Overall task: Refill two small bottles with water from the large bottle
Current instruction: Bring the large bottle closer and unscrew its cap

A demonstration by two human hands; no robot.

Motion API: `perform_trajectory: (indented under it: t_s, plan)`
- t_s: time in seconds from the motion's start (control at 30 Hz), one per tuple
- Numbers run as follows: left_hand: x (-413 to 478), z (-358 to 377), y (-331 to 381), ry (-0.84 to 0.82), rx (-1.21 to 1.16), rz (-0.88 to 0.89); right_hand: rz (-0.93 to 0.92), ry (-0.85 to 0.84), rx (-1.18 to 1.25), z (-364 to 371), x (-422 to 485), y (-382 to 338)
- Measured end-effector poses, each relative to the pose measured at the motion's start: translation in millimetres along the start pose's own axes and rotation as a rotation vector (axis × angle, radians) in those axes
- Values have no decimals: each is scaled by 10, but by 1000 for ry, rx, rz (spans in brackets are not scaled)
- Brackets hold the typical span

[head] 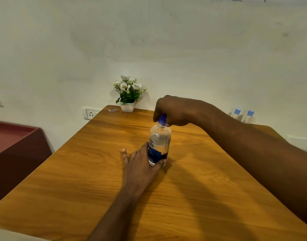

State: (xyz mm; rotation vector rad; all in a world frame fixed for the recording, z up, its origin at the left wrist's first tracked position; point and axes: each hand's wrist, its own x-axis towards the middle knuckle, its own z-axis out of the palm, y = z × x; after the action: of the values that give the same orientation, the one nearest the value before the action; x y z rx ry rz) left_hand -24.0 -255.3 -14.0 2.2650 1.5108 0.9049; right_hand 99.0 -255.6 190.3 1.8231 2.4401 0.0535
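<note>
From the head view I see the large bottle (159, 144) upright mid-table (79, 171), clear, blue-labelled, holding clear liquid up to roughly its shoulder. My left hand (140, 164) wraps its lower body, thumb across the base front. My right hand (173, 110) has fingertips pinched on the blue cap (162, 119) at the neck. Two small bottles (243, 116), blue-capped, stand at the far right edge by the wall, partly behind my right forearm; their contents I cannot tell. A flower pot (127, 106) sits at the far edge.
</note>
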Motion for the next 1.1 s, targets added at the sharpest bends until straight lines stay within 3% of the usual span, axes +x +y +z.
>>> perform_trajectory:
  t_s: [0.33, 0.47, 0.63, 0.83, 1.1]
  plan:
    - [-8, 2, -11, 7, 4, 25, 144, 500, 846, 703, -290, 227]
    - [-16, 11, -16, 22, 15, 35, 216, 609, 1042, 929, -292, 233]
    - [-15, 29, -33, 32, 13, 31, 326, 678, 1056, 1223, -289, 297]
    - [-5, 39, -27, 58, -27, -5, 492, 643, 1098, 1658, -294, 387]
    - [26, 55, -27, 58, -10, -57, 538, 593, 1023, 1942, -89, 392]
